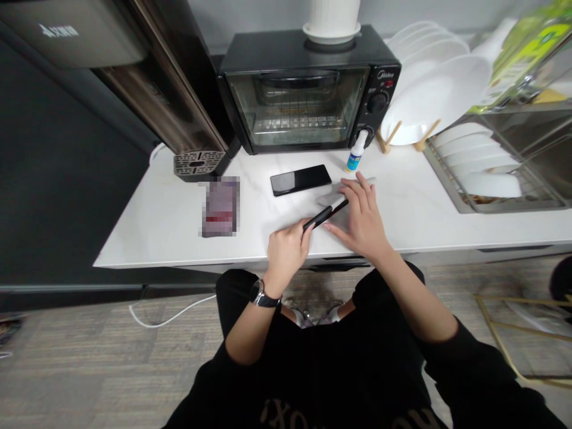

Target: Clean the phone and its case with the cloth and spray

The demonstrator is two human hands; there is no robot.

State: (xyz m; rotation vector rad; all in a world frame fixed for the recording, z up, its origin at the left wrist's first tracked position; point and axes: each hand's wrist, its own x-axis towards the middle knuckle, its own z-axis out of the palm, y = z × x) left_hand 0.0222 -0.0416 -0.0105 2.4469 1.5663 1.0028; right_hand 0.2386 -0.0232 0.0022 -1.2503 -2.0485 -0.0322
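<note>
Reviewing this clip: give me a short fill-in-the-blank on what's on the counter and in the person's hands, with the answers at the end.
The hand gripping the slim black tube is the person's ____ one.
The countertop under the black phone is ____.
The small bottle has a ____ label.
The toaster oven behind that bottle bears the brand name ____.

Missing words: left; white; blue; Midea.

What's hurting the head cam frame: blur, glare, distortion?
Head view: a pixelated mosaic patch hides an item on the white counter; wide-angle distortion bends the straight edges near the frame's borders; the oven's glass door shows reflections; the left hand, its black stick and the right hand show no obvious motion blur.
</note>
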